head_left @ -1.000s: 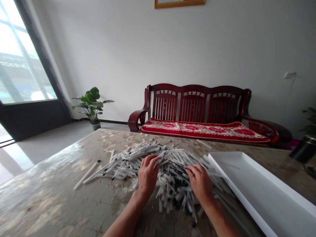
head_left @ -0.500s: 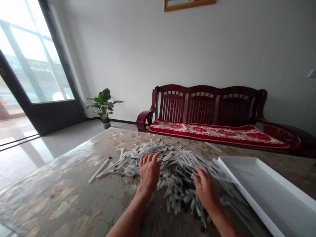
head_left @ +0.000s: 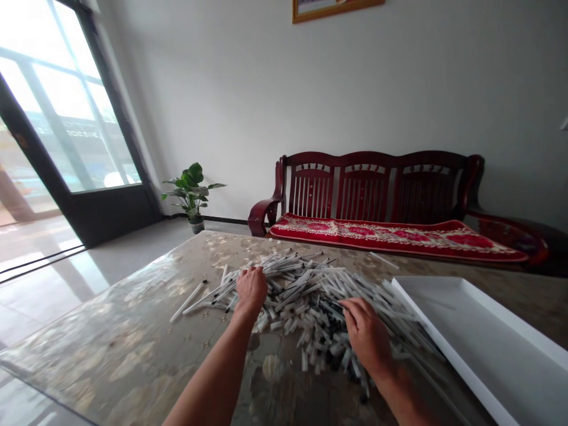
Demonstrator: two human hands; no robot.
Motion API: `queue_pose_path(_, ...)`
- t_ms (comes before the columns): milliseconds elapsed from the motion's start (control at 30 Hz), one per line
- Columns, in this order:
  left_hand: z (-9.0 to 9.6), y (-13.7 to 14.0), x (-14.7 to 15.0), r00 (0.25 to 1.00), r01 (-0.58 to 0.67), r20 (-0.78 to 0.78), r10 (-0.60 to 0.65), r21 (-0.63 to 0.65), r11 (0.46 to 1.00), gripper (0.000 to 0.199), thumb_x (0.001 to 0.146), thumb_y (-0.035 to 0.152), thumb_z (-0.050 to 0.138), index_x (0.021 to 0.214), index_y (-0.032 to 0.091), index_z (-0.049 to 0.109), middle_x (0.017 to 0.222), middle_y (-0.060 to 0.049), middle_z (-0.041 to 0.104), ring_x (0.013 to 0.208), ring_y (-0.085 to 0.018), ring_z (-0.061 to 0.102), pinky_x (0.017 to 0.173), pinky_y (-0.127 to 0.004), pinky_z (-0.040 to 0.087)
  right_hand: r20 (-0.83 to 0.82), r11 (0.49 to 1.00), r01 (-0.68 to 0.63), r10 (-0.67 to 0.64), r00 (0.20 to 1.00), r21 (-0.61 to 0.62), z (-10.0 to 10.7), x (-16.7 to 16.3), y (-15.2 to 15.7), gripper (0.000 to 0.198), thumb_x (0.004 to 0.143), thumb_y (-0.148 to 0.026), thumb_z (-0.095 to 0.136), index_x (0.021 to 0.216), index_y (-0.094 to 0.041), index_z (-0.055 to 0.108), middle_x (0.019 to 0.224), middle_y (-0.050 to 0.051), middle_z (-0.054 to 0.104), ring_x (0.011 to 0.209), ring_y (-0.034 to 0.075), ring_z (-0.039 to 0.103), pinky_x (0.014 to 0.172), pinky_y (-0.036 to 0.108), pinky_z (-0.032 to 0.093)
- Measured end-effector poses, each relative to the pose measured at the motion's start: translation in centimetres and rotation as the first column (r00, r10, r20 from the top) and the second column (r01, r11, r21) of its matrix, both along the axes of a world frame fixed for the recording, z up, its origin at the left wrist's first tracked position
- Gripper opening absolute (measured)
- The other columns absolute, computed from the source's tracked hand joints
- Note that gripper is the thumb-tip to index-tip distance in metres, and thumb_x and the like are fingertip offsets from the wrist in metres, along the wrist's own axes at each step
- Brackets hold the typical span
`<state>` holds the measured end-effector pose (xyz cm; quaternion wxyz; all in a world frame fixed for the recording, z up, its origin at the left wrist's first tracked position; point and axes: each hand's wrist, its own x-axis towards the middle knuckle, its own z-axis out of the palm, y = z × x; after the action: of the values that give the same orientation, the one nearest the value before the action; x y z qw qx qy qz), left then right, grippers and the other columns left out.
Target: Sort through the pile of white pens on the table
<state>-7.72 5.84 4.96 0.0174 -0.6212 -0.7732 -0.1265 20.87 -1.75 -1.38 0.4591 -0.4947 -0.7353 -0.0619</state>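
A wide heap of thin whitish tubes (head_left: 295, 284), some with black ends, is spread over the patterned tabletop (head_left: 133, 349). At the left part of the heap is my left hand (head_left: 251, 289), its fingers curled down onto the tubes; the fingertips are hidden. My right hand (head_left: 366, 328) is over the right part, thumb and fingers pinched together beside a small dark tip. What either hand grips is too hidden to make out. Below and between the hands lie many short translucent pieces (head_left: 310, 337) mixed with black ones. Longer tubes lie under my right wrist.
A shallow white tray (head_left: 483, 337) stands at the right, against the longer tubes. A couple of loose tubes (head_left: 189, 302) lie at the heap's left edge. Behind the table are a dark red wooden bench (head_left: 361, 183) with a floral cover and a potted plant (head_left: 193, 192).
My left hand has moved left across the heap and its fingers have curled in. My right hand has shifted slightly left, its fingers drawn closer together. The view has turned slightly.
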Motion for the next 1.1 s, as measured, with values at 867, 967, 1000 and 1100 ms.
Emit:
queue_pose_path(867, -2.2, -3.6, 8.0, 0.055, 0.027, 0.962, -0.266, 0.265, 0.964, 0.043, 0.071, 0.054, 0.074, 0.09, 0.017, 0.064, 0.078, -0.003, 0.069, 0.068, -0.017, 0.066, 0.058, -0.024, 0.048, -0.079, 0.998, 0.016, -0.021, 0.997, -0.066, 1.4, -0.7, -0.7, 0.027, 0.1, -0.029, 0.043, 0.102, -0.022, 0.068, 0.094, 0.004, 0.072, 0.089, 0.02, 0.068, 0.081, 0.031, 0.05)
queue_pose_path(967, -3.0, -5.2, 10.9, -0.292, 0.035, 0.935, -0.202, 0.222, 0.974, 0.051, 0.053, 0.051, 0.088, 0.084, 0.017, 0.066, 0.078, -0.002, 0.071, 0.064, -0.013, 0.065, 0.056, -0.022, 0.05, -0.073, 0.993, 0.039, -0.047, 0.996, -0.113, 1.8, -0.7, -0.9, 0.036, 0.103, -0.036, 0.036, 0.094, -0.022, 0.069, 0.087, 0.004, 0.073, 0.082, 0.02, 0.068, 0.076, 0.03, 0.048)
queue_pose_path(1000, -3.2, -5.6, 11.4, -0.346, 0.038, 0.919, -0.189, 0.215, 0.976, 0.051, 0.051, 0.049, 0.09, 0.083, 0.017, 0.066, 0.079, -0.002, 0.072, 0.064, -0.013, 0.066, 0.056, -0.021, 0.051, -0.061, 0.99, 0.058, -0.066, 0.996, -0.13, 1.8, -0.7, -0.9, 0.04, 0.103, -0.038, 0.035, 0.089, -0.022, 0.069, 0.082, 0.004, 0.072, 0.079, 0.02, 0.067, 0.073, 0.029, 0.047)
queue_pose_path(1100, -3.5, -6.1, 12.0, -0.415, 0.04, 0.893, -0.171, 0.206, 0.978, 0.052, 0.049, 0.046, 0.092, 0.082, 0.017, 0.066, 0.078, -0.001, 0.072, 0.065, -0.013, 0.067, 0.058, -0.021, 0.053, -0.044, 0.978, 0.106, -0.116, 0.992, -0.179, 1.5, -0.7, -0.7, 0.048, 0.104, -0.044, 0.033, 0.078, -0.022, 0.067, 0.072, 0.003, 0.069, 0.071, 0.02, 0.066, 0.065, 0.028, 0.043)
